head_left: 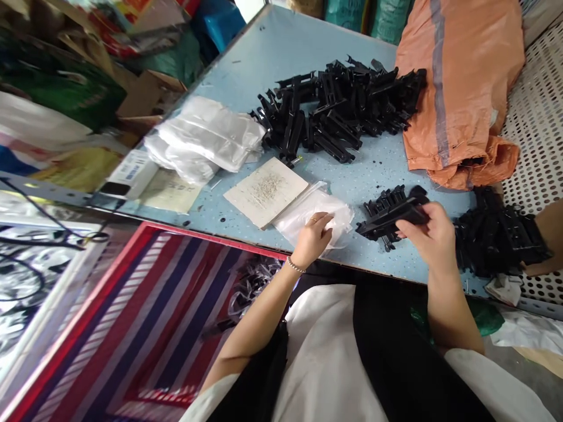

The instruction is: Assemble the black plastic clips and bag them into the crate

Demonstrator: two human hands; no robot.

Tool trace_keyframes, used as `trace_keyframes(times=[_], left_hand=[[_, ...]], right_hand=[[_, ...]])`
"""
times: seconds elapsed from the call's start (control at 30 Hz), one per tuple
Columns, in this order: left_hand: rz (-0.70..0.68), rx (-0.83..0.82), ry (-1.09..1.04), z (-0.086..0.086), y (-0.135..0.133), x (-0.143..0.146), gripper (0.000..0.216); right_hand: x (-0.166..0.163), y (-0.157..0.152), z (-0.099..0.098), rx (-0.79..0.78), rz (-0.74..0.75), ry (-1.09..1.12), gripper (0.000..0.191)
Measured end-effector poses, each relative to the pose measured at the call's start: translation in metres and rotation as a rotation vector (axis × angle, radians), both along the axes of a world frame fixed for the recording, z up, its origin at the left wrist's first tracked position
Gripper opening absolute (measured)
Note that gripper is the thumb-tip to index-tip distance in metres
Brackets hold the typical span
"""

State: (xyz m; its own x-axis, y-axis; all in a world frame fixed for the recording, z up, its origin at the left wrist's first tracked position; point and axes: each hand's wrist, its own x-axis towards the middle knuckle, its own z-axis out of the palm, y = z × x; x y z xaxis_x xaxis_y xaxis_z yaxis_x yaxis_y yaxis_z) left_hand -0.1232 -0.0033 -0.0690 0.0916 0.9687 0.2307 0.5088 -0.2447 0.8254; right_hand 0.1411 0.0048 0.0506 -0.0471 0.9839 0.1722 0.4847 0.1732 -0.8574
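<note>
My left hand (311, 239) rests on a small stack of clear plastic bags (299, 214) near the table's front edge, its fingers curled and pinching at the top bag. In my right hand (433, 231) is a long black plastic part (391, 218), held by one end between thumb and fingers. Just beneath and behind that part lies a short row of similar black parts (385, 199). Beside the bags sits a flat pale board (266, 190) with dark specks on it.
A large heap of black plastic parts (338, 111) covers the table's back middle. More plastic bags (211, 138) lie to its left. An orange woven sack (461, 82) stands at right, near another black pile (497, 237). A red crate (145, 234) with a striped lining is below the table edge.
</note>
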Motion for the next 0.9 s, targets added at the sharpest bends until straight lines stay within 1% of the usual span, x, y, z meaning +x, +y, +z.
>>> trace_keyframes(times=[0.07,0.13,0.2,0.27,0.33,0.4,0.47,0.53,0.6,0.63,0.67,0.7,0.73,0.77,0.8,0.83,0.87,0.9], left_hand=[[-0.035,-0.086,-0.145,0.010,0.003,0.008,0.046],[-0.079,-0.140,-0.244,0.021,0.006,0.015,0.055],[-0.099,-0.141,-0.257,0.032,0.004,0.022,0.067],[-0.100,-0.086,-0.214,0.042,-0.001,0.032,0.081],[-0.123,-0.001,-0.167,0.049,-0.009,0.044,0.089],[-0.188,0.079,-0.135,0.056,-0.016,0.055,0.090],[-0.269,0.113,-0.134,0.062,-0.020,0.061,0.086],[-0.283,0.114,-0.152,0.072,-0.022,0.055,0.073],[-0.214,0.103,-0.161,0.087,-0.030,0.034,0.049],[-0.160,0.092,-0.150,0.097,-0.039,0.016,0.038],[-0.112,0.069,-0.122,0.106,-0.050,-0.006,0.029],[-0.057,0.027,-0.081,0.114,-0.064,-0.031,0.027],[-0.027,-0.036,-0.013,0.118,-0.080,-0.058,0.030],[0.001,-0.118,0.082,0.118,-0.095,-0.086,0.034],[0.036,-0.210,0.189,0.111,-0.109,-0.111,0.038],[0.052,-0.310,0.295,0.098,-0.120,-0.133,0.039],[0.036,-0.452,0.403,0.080,-0.127,-0.150,0.039],[0.034,-0.609,0.502,0.056,-0.132,-0.161,0.037]], right_hand=[[0.001,-0.020,-0.005,0.016,-0.050,0.203,0.038],[-0.009,-0.035,-0.020,0.014,-0.124,0.281,0.041],[-0.022,-0.042,-0.040,0.024,-0.205,0.320,0.042],[-0.031,-0.043,-0.059,0.041,-0.243,0.316,0.041],[-0.037,-0.039,-0.073,0.064,-0.187,0.217,0.037],[-0.039,-0.034,-0.081,0.117,-0.092,0.063,0.028],[-0.043,-0.031,-0.081,0.156,-0.007,-0.075,0.020],[-0.047,-0.031,-0.072,0.174,0.086,-0.148,0.020],[-0.048,-0.033,-0.058,0.162,0.291,-0.162,0.026],[-0.047,-0.033,-0.051,0.150,0.399,-0.155,0.028],[-0.043,-0.032,-0.045,0.134,0.471,-0.157,0.030],[-0.038,-0.030,-0.041,0.113,0.480,-0.186,0.031],[-0.030,-0.026,-0.038,0.088,0.411,-0.259,0.031],[-0.021,-0.021,-0.038,0.056,0.286,-0.377,0.030],[-0.011,-0.016,-0.040,0.012,0.152,-0.528,0.027],[-0.002,-0.010,-0.043,-0.036,0.050,-0.691,0.025],[0.005,-0.006,-0.047,-0.079,-0.007,-0.841,0.022],[0.011,-0.003,-0.052,-0.108,-0.017,-0.958,0.022]])
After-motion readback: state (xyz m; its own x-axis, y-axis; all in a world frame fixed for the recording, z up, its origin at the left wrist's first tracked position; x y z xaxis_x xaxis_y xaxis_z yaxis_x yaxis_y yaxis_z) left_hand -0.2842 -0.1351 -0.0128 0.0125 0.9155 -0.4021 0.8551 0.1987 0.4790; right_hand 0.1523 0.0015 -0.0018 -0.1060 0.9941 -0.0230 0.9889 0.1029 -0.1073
